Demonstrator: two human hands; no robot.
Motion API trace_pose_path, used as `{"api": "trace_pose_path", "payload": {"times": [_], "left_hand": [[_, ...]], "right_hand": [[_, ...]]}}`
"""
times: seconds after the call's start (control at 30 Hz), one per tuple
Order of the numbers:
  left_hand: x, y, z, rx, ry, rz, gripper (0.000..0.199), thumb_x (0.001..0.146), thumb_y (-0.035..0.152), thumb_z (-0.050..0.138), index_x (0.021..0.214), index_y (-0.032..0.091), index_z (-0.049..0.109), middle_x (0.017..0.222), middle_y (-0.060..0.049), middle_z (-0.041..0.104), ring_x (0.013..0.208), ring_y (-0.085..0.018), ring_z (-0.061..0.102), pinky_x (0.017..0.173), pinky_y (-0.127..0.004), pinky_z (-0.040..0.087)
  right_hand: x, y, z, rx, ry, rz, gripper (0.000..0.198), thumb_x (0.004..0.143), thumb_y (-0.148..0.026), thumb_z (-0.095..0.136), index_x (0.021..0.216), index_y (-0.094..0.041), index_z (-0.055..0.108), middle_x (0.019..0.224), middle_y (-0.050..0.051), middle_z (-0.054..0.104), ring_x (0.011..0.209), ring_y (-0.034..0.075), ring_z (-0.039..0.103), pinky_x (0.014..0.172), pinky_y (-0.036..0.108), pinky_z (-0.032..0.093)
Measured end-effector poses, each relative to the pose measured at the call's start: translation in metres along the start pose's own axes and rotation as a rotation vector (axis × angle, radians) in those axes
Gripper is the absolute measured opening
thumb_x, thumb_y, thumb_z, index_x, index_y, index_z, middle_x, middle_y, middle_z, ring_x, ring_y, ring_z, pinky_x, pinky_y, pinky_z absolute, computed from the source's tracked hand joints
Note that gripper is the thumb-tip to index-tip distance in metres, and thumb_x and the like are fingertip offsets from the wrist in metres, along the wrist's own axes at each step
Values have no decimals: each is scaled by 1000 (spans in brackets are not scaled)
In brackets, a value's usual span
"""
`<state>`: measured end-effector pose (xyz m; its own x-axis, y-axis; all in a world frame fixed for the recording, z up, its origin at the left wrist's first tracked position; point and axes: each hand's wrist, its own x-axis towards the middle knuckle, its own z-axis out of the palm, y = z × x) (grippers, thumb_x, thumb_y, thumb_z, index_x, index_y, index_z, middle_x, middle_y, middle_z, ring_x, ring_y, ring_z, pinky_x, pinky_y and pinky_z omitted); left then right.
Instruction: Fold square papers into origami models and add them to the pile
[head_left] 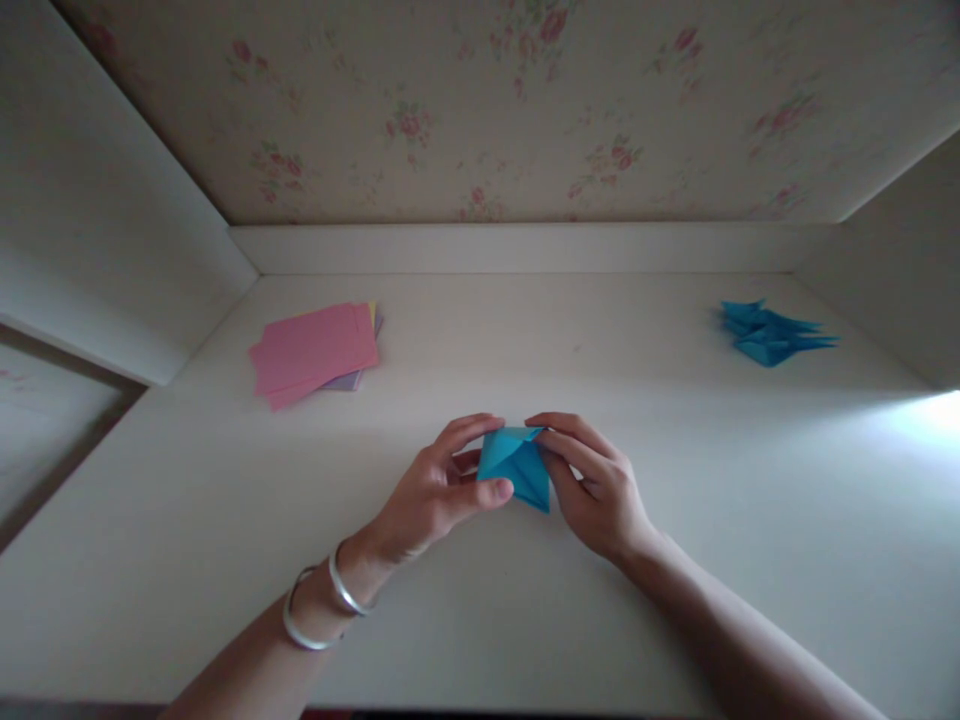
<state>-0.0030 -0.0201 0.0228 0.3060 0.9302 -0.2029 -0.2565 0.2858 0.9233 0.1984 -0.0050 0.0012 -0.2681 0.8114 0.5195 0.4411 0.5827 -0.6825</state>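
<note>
So the blue folded paper (pixel 516 468) sits between the left hand (pixel 431 495), pinching its left side, and the right hand (pixel 604 500), touching its far-right corner, can't tell if gripping. Neither's nearer; its long axis slants near-right.

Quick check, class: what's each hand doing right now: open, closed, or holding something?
Left hand: closed on the folded blue paper, at its left side.
Right hand: holding the same paper's right side.

Open tabletop (pixel 555 335) right of pink sheets (pixel 319 348)
</note>
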Motion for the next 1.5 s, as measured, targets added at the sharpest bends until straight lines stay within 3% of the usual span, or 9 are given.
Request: {"api": "trace_pose_path", "payload": {"times": [0.1,0.2,0.53,0.77,0.87,1.0,1.2,1.37,1.5], "left_hand": [[3,-2,-1,-139,110,-61,40,79,44,76,112,21,72,117,-7,67,98,-21,65,84,-33,55],[7,-4,-1,-216,186,-128,30,79,41,78,95,17,74,105,-6,71,92,-18,66,86,-32,56],[9,-4,-1,-297,131,-227,34,69,26,88,98,15,73,90,-3,75,82,-11,69,79,-22,56],[10,-4,-4,-262,203,-231,37,62,24,92,94,14,77,86,-4,77,77,-13,69,76,-23,56],[10,-3,-4,-235,208,-212,34,64,26,90,94,14,78,90,-5,78,79,-14,69,76,-25,57],[11,-3,-5,-196,234,-189,30,67,27,88,94,15,78,91,-5,79,81,-16,70,79,-28,57],[11,-5,-6,-120,231,-111,29,73,29,84,99,17,78,101,-6,79,89,-17,69,85,-28,55],[12,-6,-8,111,296,-25,25,75,33,82,95,20,79,97,-4,79,87,-17,69,80,-25,54],[12,-7,-10,317,375,65,22,75,37,82,90,21,79,90,-1,79,85,-17,70,77,-24,53]], "right_hand": [[0,-3,-1,15,-24,-9,22,93,-9,50,99,-23,66,114,13,67,99,22,67,81,36,57],[0,-6,-1,20,-68,-60,23,91,-6,51,100,-22,64,114,13,67,101,22,67,82,34,58],[-3,-7,1,-2,-57,-66,27,86,-2,50,98,-20,66,123,16,61,105,24,66,84,36,57],[1,-9,2,236,-112,190,22,80,-7,55,88,-20,70,125,12,59,99,23,66,82,34,54],[4,-7,0,392,-117,421,19,90,-25,57,95,-20,74,105,9,69,96,23,65,83,34,52],[1,0,2,732,-101,710,49,97,-54,44,103,-18,76,88,7,72,82,21,65,75,34,54],[2,-2,3,797,-99,738,44,92,-54,57,113,-19,75,97,8,74,87,21,65,80,35,54],[6,-4,0,816,-195,632,28,95,-42,59,105,-24,77,128,8,64,111,24,60,90,33,49],[7,-3,-2,791,-237,648,24,94,-38,60,104,-23,77,123,9,66,107,22,60,87,31,46]]}}
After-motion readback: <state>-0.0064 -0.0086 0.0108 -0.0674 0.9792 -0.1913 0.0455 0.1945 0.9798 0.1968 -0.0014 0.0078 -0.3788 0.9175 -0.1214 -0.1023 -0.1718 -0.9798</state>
